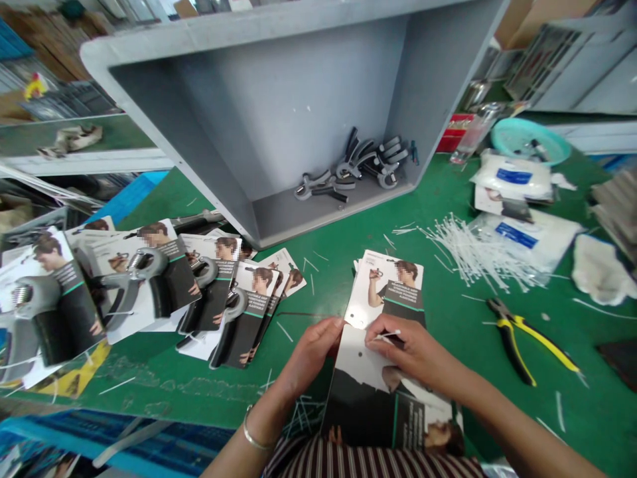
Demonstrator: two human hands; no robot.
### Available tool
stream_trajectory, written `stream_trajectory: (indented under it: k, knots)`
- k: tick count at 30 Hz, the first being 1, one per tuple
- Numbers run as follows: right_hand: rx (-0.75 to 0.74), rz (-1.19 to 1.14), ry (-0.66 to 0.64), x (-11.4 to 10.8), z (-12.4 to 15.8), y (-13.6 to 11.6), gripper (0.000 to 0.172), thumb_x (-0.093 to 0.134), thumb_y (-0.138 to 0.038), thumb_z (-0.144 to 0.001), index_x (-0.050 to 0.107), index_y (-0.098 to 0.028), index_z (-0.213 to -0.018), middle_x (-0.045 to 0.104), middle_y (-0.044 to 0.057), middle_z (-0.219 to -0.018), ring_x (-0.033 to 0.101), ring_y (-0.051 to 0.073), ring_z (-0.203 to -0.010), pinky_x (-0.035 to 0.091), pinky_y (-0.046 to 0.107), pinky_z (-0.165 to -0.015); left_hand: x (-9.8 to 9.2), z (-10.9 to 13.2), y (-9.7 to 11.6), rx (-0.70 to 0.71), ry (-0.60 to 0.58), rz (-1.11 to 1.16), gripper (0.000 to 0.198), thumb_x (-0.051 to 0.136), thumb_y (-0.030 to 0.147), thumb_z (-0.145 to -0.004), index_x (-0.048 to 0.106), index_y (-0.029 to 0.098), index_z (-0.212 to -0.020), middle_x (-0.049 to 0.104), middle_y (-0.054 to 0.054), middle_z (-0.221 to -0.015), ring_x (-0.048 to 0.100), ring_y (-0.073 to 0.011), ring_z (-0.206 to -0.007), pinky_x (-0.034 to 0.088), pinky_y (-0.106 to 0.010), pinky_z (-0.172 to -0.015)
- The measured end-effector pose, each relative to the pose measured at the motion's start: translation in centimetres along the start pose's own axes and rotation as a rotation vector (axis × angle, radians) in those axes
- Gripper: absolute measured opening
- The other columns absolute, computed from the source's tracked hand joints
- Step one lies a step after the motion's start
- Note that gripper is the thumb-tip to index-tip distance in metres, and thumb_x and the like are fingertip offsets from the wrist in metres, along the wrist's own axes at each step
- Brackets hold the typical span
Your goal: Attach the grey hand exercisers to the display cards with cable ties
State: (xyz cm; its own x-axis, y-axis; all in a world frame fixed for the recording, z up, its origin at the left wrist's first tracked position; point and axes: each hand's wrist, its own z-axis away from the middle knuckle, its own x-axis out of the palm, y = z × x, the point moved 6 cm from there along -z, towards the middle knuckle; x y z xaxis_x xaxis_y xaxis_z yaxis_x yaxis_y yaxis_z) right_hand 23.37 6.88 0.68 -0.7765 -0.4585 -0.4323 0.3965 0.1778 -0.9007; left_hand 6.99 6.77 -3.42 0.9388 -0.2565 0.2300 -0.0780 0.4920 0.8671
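My left hand (312, 350) grips the left edge of a printed backing card (369, 392) held over the table's near edge. My right hand (414, 350) rests on the card's top and pinches a thin white cable tie (385, 336) against it. Just beyond lies a small stack of the same printed cards (388, 290) on the green table (448, 219). To the left, several finished cards with grey hand grippers (149, 285) tied on lie fanned out.
A grey bin (259, 106) tipped on its side holds several loose hand grippers (355, 169). White cable ties (472, 252) lie heaped at right beside plastic bags (517, 179), yellow-handled cutters (522, 338), a teal bowl (530, 139) and a white cloth (602, 269).
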Motion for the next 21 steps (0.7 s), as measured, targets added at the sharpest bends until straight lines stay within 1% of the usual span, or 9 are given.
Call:
stream_trajectory:
  k: [3,5,7,10,12,14,17,19,21]
  knots:
    - [0.018,-0.015,-0.021,0.4,0.1,0.2,0.013,0.057,-0.03,-0.095,0.065,-0.021,-0.092,0.069,0.002,-0.089,0.063,0.017,-0.083,0.047,0.025,-0.075,-0.6,0.2,-0.5,0.03,0.017,-0.119,0.04,0.054,0.051,-0.09,0.068,0.014,-0.083,0.065,-0.001,-0.073,0.054,-0.013,-0.065,0.042,-0.021,-0.061]
    - [0.02,-0.018,-0.029,0.5,0.1,0.1,0.011,0.057,-0.029,-0.095,0.065,-0.021,-0.092,0.069,0.001,-0.09,0.063,0.017,-0.084,0.046,0.025,-0.075,-0.9,0.3,-0.6,0.046,0.029,-0.152,0.041,0.05,0.052,-0.091,0.068,0.015,-0.084,0.064,0.0,-0.072,0.055,-0.013,-0.063,0.042,-0.021,-0.06]
    - [0.027,-0.018,-0.026,0.5,0.0,0.0,0.011,0.058,-0.028,-0.094,0.065,-0.021,-0.092,0.069,0.001,-0.09,0.063,0.017,-0.084,0.046,0.025,-0.075,-1.1,0.4,-0.9,0.037,0.02,-0.16,0.039,0.051,0.051,-0.091,0.069,0.016,-0.087,0.064,0.001,-0.069,0.056,-0.013,-0.06,0.043,-0.022,-0.058]
    - [0.04,-0.048,-0.012,0.4,-0.1,0.2,0.011,0.058,-0.028,-0.094,0.065,-0.021,-0.091,0.069,0.001,-0.089,0.063,0.016,-0.082,0.046,0.025,-0.074,-0.6,0.5,-1.7,0.021,-0.062,-0.117,0.03,0.065,0.045,-0.083,0.069,0.017,-0.092,0.065,0.001,-0.067,0.059,-0.014,-0.059,0.046,-0.023,-0.059]
    - [0.047,-0.096,0.005,0.3,-0.1,0.6,0.011,0.059,-0.029,-0.094,0.065,-0.021,-0.091,0.068,0.001,-0.087,0.062,0.016,-0.08,0.046,0.025,-0.073,-0.1,0.7,-1.9,0.046,-0.124,-0.053,0.027,0.073,0.038,-0.078,0.069,0.017,-0.095,0.069,-0.001,-0.074,0.063,-0.0162,-0.066,0.049,-0.026,-0.066]
    - [0.055,-0.142,0.021,0.4,-0.1,1.1,0.012,0.059,-0.03,-0.093,0.064,-0.02,-0.091,0.066,0.001,-0.086,0.061,0.015,-0.079,0.046,0.024,-0.072,0.4,0.8,-2.0,0.08,-0.156,0.012,0.027,0.075,0.032,-0.076,0.068,0.018,-0.098,0.071,-0.003,-0.083,0.066,-0.0183,-0.074,0.051,-0.028,-0.071]
    - [0.078,-0.183,0.02,0.7,-0.1,1.6,0.013,0.059,-0.032,-0.093,0.063,-0.02,-0.091,0.065,0.001,-0.085,0.06,0.015,-0.078,0.046,0.024,-0.07,0.8,0.8,-2.2,0.093,-0.172,0.048,0.03,0.075,0.029,-0.076,0.067,0.019,-0.104,0.072,-0.005,-0.09,0.068,-0.0199,-0.079,0.052,-0.029,-0.072]
    - [0.09,-0.194,0.01,0.9,0.0,1.8,0.013,0.059,-0.033,-0.093,0.062,-0.02,-0.091,0.065,0.001,-0.085,0.06,0.015,-0.077,0.045,0.024,-0.07,0.6,0.7,-2.3,0.098,-0.169,-0.008,0.032,0.073,0.029,-0.078,0.067,0.018,-0.107,0.072,-0.005,-0.09,0.067,-0.021,-0.081,0.052,-0.029,-0.073]
    - [0.103,-0.192,0.003,1.1,0.1,1.9,0.013,0.059,-0.033,-0.093,0.062,-0.02,-0.091,0.065,0.001,-0.086,0.059,0.015,-0.078,0.044,0.024,-0.071,0.0,0.8,-2.3,0.136,-0.136,-0.145,0.028,0.071,0.031,-0.079,0.07,0.017,-0.103,0.071,-0.006,-0.088,0.066,-0.0219,-0.083,0.052,-0.03,-0.075]
